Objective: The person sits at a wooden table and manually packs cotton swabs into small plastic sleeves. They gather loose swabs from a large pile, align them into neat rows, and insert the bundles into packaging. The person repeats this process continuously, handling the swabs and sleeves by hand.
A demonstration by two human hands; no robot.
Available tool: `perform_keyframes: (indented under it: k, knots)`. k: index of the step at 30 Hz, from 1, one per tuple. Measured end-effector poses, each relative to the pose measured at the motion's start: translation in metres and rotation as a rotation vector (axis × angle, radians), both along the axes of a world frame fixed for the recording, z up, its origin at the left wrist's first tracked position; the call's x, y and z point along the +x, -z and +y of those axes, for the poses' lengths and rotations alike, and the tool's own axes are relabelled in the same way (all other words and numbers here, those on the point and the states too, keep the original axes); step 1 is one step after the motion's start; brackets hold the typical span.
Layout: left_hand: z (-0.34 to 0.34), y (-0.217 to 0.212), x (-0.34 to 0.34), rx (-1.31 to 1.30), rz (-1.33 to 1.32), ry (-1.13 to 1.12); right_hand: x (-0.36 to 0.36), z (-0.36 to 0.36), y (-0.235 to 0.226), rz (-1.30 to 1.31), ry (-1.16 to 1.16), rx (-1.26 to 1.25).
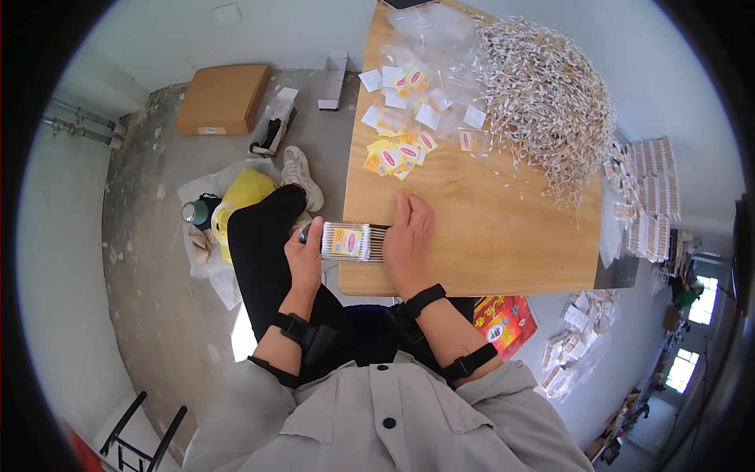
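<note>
Over the table's near left edge, a clear pack of cotton swabs point(336, 241) lies level between my two hands. A yellow and white label card point(351, 242) shows inside its film, and bare swab sticks show at its right end. My left hand point(303, 253) grips the left end, thumb pointing away from me. The right hand point(409, 240) closes on the right end, resting at the wooden tabletop; its inner fingertips are hidden. Farther up the table lie loose yellow label cards point(393, 157) and white cards point(428, 116).
A large heap of loose cotton swabs point(543, 102) covers the table's far right, beside clear plastic bags point(432, 35). Bundled swab packs point(654, 197) are stacked right of the table. On the floor at left are a cardboard box point(222, 98), a yellow bag point(250, 189) and a green bottle point(194, 212).
</note>
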State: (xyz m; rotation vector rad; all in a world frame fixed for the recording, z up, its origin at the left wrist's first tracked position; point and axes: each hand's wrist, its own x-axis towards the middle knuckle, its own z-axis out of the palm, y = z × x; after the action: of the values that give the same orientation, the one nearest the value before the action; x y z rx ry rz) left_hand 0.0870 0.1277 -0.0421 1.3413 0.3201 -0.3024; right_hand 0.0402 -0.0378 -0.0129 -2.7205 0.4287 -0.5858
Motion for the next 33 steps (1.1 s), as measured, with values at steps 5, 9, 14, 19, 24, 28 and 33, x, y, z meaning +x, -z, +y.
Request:
perform_keyframes:
  k: [5, 9, 14, 19, 24, 28, 33]
  knots:
    - [-0.002, -0.007, -0.001, 0.157, -0.116, -0.009, 0.003, 0.003, 0.003, 0.004, 0.006, 0.003]
    - [-0.002, -0.009, 0.001, 0.235, -0.145, -0.003, 0.011, 0.013, 0.002, -0.022, 0.009, -0.014]
    - [-0.001, -0.004, 0.001, 0.156, -0.102, -0.007, 0.006, 0.016, -0.004, -0.127, 0.081, 0.275]
    - [0.001, -0.003, 0.003, 0.09, -0.054, 0.004, -0.025, 0.014, -0.001, -0.371, 0.239, 0.923]
    - [0.009, -0.01, 0.008, -0.047, 0.05, 0.045, -0.026, 0.028, -0.013, -0.418, 0.188, 1.239]
    - [0.015, -0.005, 0.011, -0.029, 0.062, 0.132, -0.019, 0.043, -0.009, -0.424, 0.196, 1.33]
    - [0.005, -0.014, 0.003, 0.167, -0.072, 0.113, -0.016, 0.055, -0.011, -0.34, 0.157, 1.167]
